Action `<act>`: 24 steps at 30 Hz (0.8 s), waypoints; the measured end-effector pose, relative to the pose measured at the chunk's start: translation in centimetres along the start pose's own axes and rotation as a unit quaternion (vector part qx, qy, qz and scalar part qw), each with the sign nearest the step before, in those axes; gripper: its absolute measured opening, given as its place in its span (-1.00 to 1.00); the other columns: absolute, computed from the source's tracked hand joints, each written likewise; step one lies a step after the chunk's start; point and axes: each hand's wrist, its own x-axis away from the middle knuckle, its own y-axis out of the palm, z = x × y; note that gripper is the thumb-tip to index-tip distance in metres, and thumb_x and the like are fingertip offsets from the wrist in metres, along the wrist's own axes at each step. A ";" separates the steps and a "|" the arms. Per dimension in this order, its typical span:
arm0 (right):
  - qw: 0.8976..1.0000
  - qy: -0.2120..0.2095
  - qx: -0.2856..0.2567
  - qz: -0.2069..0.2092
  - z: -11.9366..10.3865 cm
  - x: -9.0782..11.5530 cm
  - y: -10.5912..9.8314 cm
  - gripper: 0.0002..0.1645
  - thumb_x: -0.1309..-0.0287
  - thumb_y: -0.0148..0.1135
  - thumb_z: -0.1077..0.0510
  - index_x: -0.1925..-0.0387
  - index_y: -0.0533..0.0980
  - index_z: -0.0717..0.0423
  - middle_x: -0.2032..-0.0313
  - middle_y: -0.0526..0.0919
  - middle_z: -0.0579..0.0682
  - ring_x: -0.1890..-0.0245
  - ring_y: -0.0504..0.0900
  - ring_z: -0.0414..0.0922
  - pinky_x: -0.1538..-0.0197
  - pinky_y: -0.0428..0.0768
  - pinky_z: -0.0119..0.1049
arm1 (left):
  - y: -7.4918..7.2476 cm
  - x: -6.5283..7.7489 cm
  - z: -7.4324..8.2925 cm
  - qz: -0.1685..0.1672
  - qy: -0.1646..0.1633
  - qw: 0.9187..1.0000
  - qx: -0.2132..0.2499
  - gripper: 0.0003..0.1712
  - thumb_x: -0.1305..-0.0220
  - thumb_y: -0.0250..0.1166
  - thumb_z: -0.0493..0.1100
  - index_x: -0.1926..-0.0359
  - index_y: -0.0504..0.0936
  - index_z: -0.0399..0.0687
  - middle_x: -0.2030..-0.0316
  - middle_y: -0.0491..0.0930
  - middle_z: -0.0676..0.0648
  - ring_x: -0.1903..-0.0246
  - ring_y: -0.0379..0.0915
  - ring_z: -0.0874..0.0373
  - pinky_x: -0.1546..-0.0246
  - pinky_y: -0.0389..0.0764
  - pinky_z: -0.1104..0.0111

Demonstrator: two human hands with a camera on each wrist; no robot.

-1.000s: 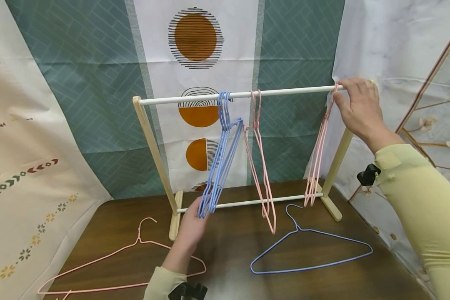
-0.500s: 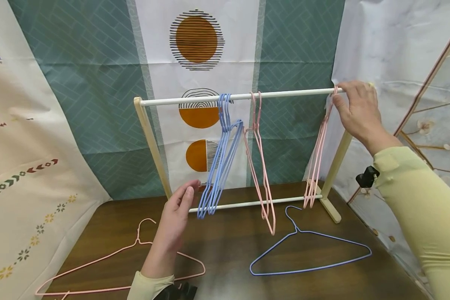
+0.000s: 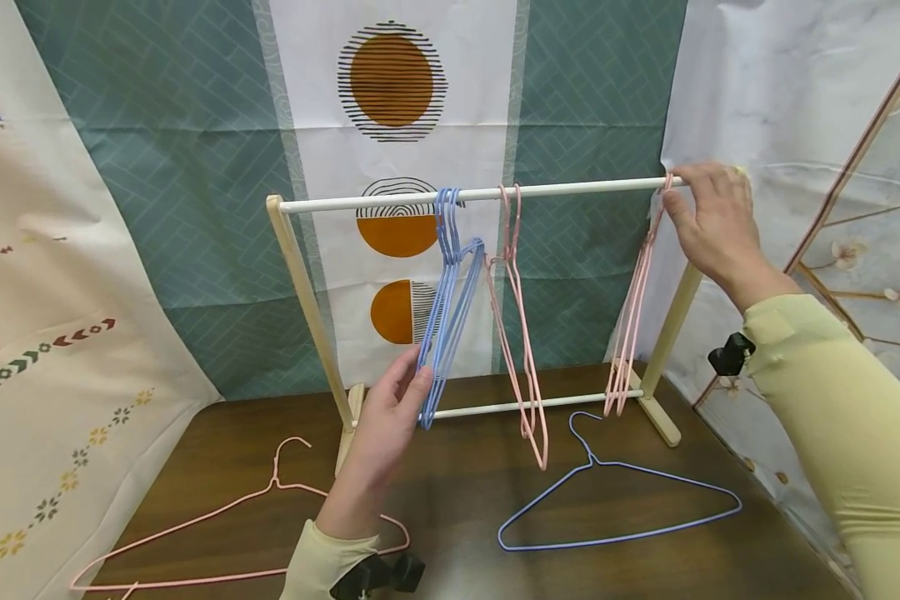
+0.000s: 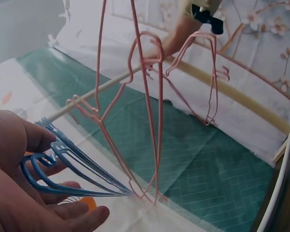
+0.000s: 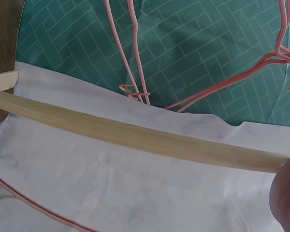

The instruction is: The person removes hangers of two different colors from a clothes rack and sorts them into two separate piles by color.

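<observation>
My left hand (image 3: 386,425) touches the lower left corners of several blue hangers (image 3: 450,304), which hang bunched on a white rail (image 3: 585,188). Its fingers lie behind the blue wire ends in the left wrist view, loosely extended, with the thumb (image 4: 89,220) apart from them. At the rail's right end, my right hand (image 3: 720,221) grips the top of the rack, fingers over the bar and thumb in front. Pink hangers (image 3: 633,321) hang right beside that thumb. Between the two groups hang more pink hangers (image 3: 528,358), turned edge-on.
A blue hanger (image 3: 622,540) lies flat on the brown table (image 3: 457,508), front right. On the left lies a pink hanger (image 3: 195,581), partly behind my left forearm. The rack's wooden legs (image 3: 307,308) stand near patterned cloth (image 3: 592,275) at the back.
My left hand first drew back left from the blue hangers, then came back to them. Their lower ends have shifted right and sit closer together. My right hand stays on the rail.
</observation>
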 end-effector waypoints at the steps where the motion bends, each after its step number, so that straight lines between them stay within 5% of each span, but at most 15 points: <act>1: 1.000 -0.002 0.000 0.002 0.0 0.0 0.0 -0.29 -0.79 -0.16 -0.25 -0.49 0.36 0.24 -0.44 0.32 0.39 -0.55 0.12 0.39 -0.68 -0.16 0.16 | 0.1 0.0 -0.1 0.004 0.002 1.000 0.002 -0.42 -0.75 0.11 -0.25 -0.65 0.34 -0.25 -0.54 0.43 -0.26 -0.47 0.38 -0.23 -0.39 0.50 0.20; 9: 1.000 -0.001 0.006 0.004 0.0 0.1 0.0 -0.27 -0.78 -0.17 -0.27 -0.48 0.36 0.23 -0.44 0.33 0.38 -0.55 0.13 0.37 -0.68 -0.17 0.15 | 0.7 0.2 -0.7 0.053 0.025 0.998 0.012 -0.52 -0.72 0.13 -0.30 -0.53 0.50 -0.27 -0.36 0.58 -0.30 -0.20 0.55 -0.08 -0.16 0.61 0.34; 17: 1.000 0.005 0.011 -0.004 -0.3 0.0 -0.2 -0.31 -0.79 -0.16 -0.23 -0.50 0.35 0.22 -0.45 0.31 0.37 -0.56 0.12 0.37 -0.69 -0.19 0.14 | 0.6 0.6 0.0 0.077 0.034 0.995 0.044 -0.57 -0.70 0.19 -0.29 -0.47 0.57 -0.26 -0.35 0.61 -0.27 -0.23 0.56 -0.10 -0.17 0.64 0.32; 24: 1.000 0.006 0.010 -0.006 -0.4 0.0 -0.1 -0.30 -0.79 -0.16 -0.24 -0.50 0.35 0.23 -0.45 0.31 0.38 -0.56 0.12 0.38 -0.69 -0.17 0.16 | 0.4 0.8 0.9 0.102 0.011 0.988 0.119 -0.57 -0.70 0.17 -0.28 -0.43 0.57 -0.37 -0.16 0.69 -0.17 -0.03 0.65 0.06 -0.03 0.67 0.35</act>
